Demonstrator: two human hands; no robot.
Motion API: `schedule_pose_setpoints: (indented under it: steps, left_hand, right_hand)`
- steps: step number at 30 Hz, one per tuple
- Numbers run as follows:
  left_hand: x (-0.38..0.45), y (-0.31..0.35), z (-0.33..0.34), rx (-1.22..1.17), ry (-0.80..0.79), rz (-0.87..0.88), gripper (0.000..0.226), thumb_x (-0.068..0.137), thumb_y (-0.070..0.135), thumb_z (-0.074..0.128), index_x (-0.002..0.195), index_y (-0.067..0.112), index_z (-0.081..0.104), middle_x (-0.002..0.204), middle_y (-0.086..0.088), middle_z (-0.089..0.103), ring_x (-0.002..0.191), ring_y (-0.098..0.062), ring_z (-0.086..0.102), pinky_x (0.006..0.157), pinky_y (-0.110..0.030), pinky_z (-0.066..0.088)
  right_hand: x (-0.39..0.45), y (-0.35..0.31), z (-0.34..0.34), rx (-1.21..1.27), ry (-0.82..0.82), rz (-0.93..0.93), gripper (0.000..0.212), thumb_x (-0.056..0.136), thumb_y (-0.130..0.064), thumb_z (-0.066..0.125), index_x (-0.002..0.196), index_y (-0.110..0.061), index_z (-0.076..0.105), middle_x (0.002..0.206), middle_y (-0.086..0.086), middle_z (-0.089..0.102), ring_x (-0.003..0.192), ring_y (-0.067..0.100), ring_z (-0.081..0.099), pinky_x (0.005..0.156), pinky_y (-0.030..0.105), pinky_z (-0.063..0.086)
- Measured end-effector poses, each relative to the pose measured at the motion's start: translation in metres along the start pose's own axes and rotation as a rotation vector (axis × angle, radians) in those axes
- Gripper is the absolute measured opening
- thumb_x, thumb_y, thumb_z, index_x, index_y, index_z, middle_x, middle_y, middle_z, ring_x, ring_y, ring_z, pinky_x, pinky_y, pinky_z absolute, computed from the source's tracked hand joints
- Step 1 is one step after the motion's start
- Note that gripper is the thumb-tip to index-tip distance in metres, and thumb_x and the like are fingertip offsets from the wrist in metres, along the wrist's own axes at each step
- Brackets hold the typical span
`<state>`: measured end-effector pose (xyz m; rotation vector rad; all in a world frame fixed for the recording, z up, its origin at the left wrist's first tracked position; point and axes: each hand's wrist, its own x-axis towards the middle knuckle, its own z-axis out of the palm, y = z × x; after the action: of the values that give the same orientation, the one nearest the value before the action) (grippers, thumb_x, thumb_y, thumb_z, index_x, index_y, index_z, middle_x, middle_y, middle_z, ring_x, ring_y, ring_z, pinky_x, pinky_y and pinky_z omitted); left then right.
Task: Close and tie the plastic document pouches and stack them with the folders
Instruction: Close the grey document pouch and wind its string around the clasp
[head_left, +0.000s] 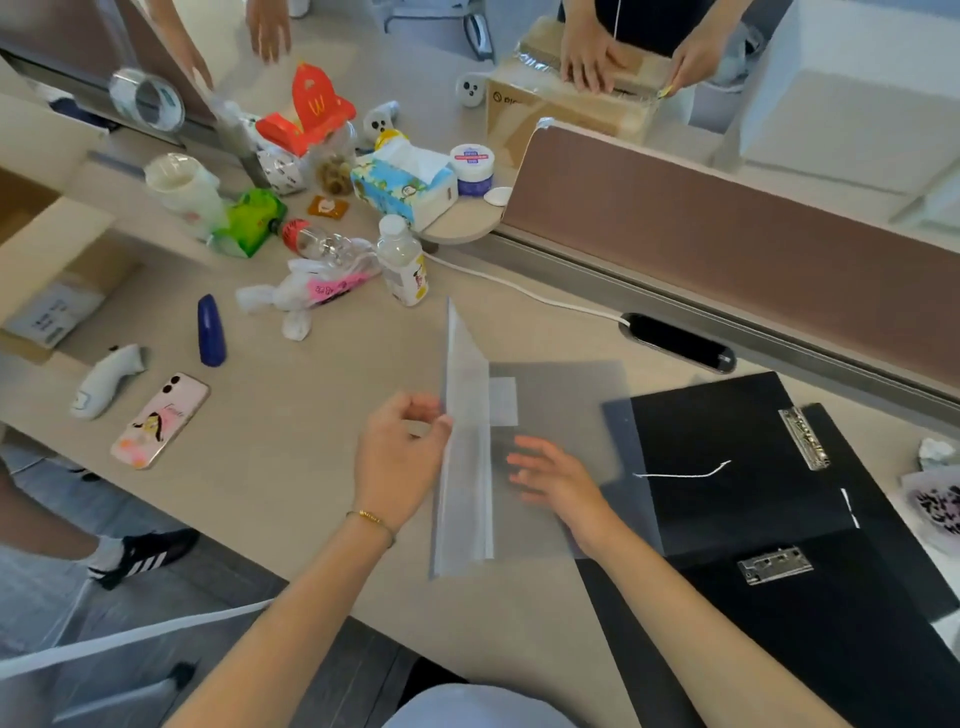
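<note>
Pouch (550, 415) lay translucent on the surface (291, 415); left hand (400, 457) pinched its raised flap (465, 395), right hand (550, 475) beside that grip, fingers spread flat on it.

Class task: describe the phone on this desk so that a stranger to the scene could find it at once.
Start at the beige desk and go to its near left edge, left of the person's left hand. The phone lies flat there, below a dark blue oblong object. Its pink illustrated case distinguishes it from the white handheld device beside it.
</note>
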<state>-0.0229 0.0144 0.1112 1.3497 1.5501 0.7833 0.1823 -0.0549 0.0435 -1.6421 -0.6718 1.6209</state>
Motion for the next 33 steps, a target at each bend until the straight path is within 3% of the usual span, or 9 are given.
schedule_pose_setpoints:
  steps: [5,9,14,17,20,23,27,31,33]
  left_hand:
    - [-0.026,0.013,0.059,-0.101,-0.19,0.007,0.014,0.098,0.044,0.056,0.107,0.039,0.065,0.099,0.025,0.069,0.083,-0.01,0.071,0.077,-0.048,0.06]
    - [-0.032,-0.022,0.108,0.087,-0.316,-0.015,0.034,0.097,0.053,0.046,0.124,0.04,0.062,0.121,0.011,0.068,0.113,-0.012,0.064,0.095,-0.044,0.053]
    - [-0.026,-0.065,0.149,0.547,-0.41,-0.009,0.058,0.099,0.039,0.053,0.153,0.029,0.034,0.161,-0.008,0.029,0.146,-0.028,0.033,0.116,-0.041,0.034]
    - [-0.022,-0.08,0.161,0.754,-0.424,-0.005,0.068,0.098,0.046,0.049,0.158,0.034,0.019,0.168,-0.009,0.008,0.155,-0.028,0.006,0.12,-0.05,0.026]
    - [-0.018,-0.088,0.165,0.825,-0.406,-0.035,0.072,0.098,0.047,0.049,0.159,0.035,0.012,0.169,-0.009,-0.003,0.156,-0.03,0.003,0.116,-0.05,0.03]
    - [-0.016,-0.091,0.164,0.687,-0.287,-0.125,0.075,0.094,0.039,0.058,0.157,0.03,0.02,0.165,-0.009,0.013,0.148,-0.032,0.027,0.104,-0.046,0.044]
    - [-0.013,-0.087,0.167,0.476,-0.102,-0.229,0.07,0.091,0.03,0.064,0.153,0.026,0.031,0.147,-0.008,0.041,0.134,-0.033,0.041,0.098,-0.046,0.045]
    - [0.002,-0.087,0.173,0.225,0.008,-0.378,0.057,0.093,0.026,0.065,0.145,0.02,0.043,0.125,-0.011,0.058,0.12,-0.032,0.055,0.098,-0.039,0.044]
    - [0.01,-0.09,0.174,0.074,0.038,-0.509,0.044,0.091,0.027,0.067,0.132,0.017,0.054,0.113,-0.007,0.064,0.114,-0.032,0.061,0.098,-0.044,0.049]
  right_hand:
    - [-0.033,-0.03,-0.026,0.144,0.002,-0.106,0.031,0.102,-0.026,0.052,0.132,-0.023,0.06,0.119,0.002,0.072,0.106,0.023,0.07,0.091,0.042,0.056]
    - [-0.043,-0.041,-0.06,0.088,0.133,-0.113,0.025,0.097,-0.032,0.059,0.118,-0.022,0.069,0.107,-0.002,0.076,0.099,0.018,0.072,0.08,0.036,0.059]
    - [-0.018,-0.009,-0.118,-0.126,0.398,-0.043,0.029,0.087,0.0,0.064,0.11,-0.015,0.072,0.09,0.001,0.075,0.082,0.019,0.072,0.066,0.033,0.059]
    - [0.004,0.013,-0.145,-0.353,0.398,-0.013,0.033,0.087,-0.003,0.063,0.116,-0.016,0.071,0.096,-0.001,0.073,0.083,0.014,0.07,0.073,0.034,0.061]
    - [0.02,0.024,-0.164,-0.585,0.361,-0.063,0.028,0.089,-0.009,0.064,0.114,-0.019,0.072,0.102,-0.006,0.07,0.093,0.009,0.066,0.079,0.024,0.052]
    - [0.03,0.031,-0.182,-0.792,0.362,-0.08,0.03,0.09,-0.008,0.063,0.115,-0.02,0.071,0.109,-0.003,0.066,0.095,0.011,0.063,0.083,0.024,0.05]
    - [0.035,0.045,-0.197,-1.042,0.289,-0.089,0.035,0.084,-0.005,0.068,0.114,-0.022,0.07,0.111,-0.002,0.06,0.1,0.017,0.062,0.086,0.036,0.056]
    - [0.038,0.048,-0.189,-1.093,0.216,-0.124,0.029,0.082,-0.008,0.071,0.107,-0.022,0.068,0.103,-0.005,0.06,0.096,0.016,0.061,0.083,0.035,0.055]
    - [0.039,0.051,-0.185,-1.076,0.189,-0.141,0.029,0.081,-0.001,0.066,0.104,-0.019,0.068,0.1,-0.003,0.061,0.092,0.017,0.062,0.082,0.032,0.054]
